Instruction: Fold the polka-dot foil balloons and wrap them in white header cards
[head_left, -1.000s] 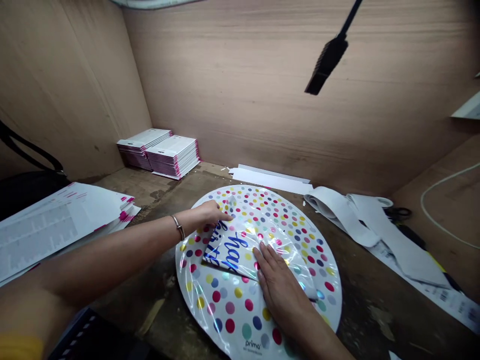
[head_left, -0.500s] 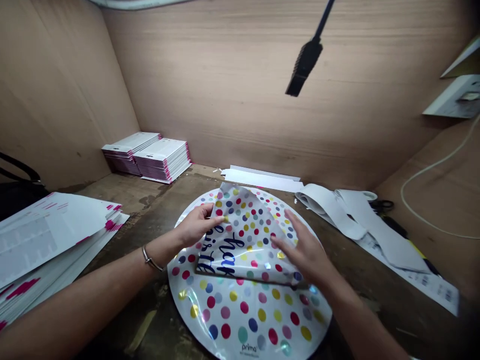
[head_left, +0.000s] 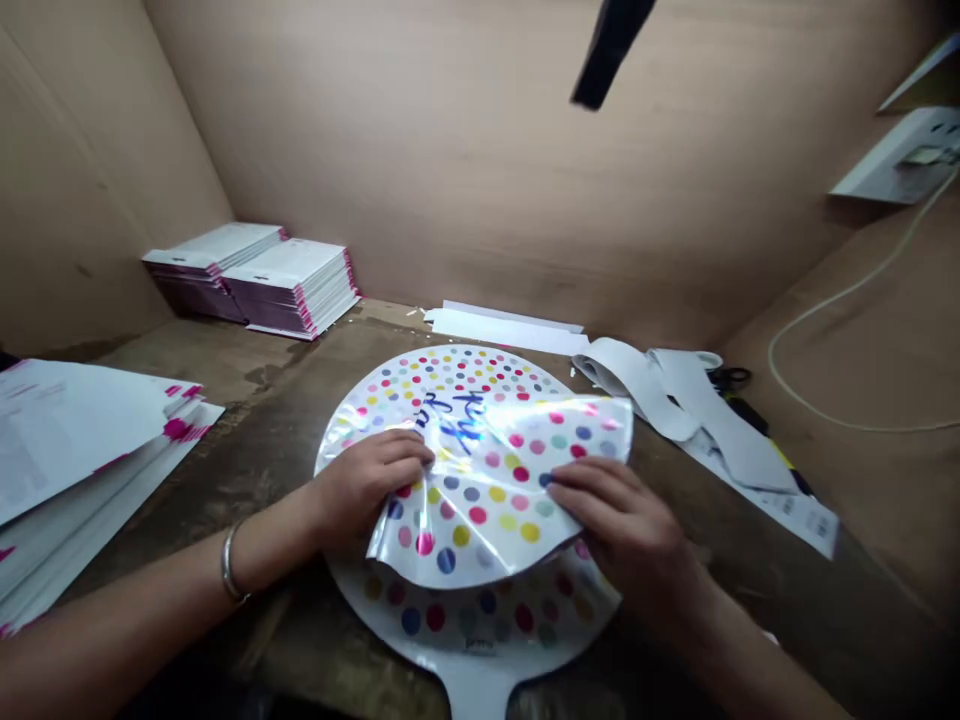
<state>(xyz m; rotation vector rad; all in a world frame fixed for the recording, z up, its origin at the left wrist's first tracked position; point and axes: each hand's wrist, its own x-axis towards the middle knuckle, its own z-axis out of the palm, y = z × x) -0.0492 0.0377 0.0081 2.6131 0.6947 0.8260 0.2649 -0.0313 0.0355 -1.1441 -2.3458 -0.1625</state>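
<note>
A flat white foil balloon [head_left: 480, 520] with coloured polka dots and blue lettering is bent over on itself in the middle of the table. My left hand [head_left: 375, 475] is closed on its left edge, thumb side up. At the other side, my right hand [head_left: 619, 510] pinches the right part of the folded foil. Beneath lies a round dotted foil sheet [head_left: 390, 385] with a white neck [head_left: 480, 690] pointing toward me; whether it is a separate balloon I cannot tell. The fingertips under the fold are hidden.
Two stacks of white and pink cards [head_left: 289, 280] stand at the back left. More white packets [head_left: 97, 430] lie at the near left. A paper label strip [head_left: 690, 410] and scissors [head_left: 731, 378] are on the right. White strips [head_left: 510, 328] rest along the back wall.
The folded foil has come down toward me and its lettered flap has turned over. My right hand has gone from spread fingers to gripping the foil. The neck now shows.
</note>
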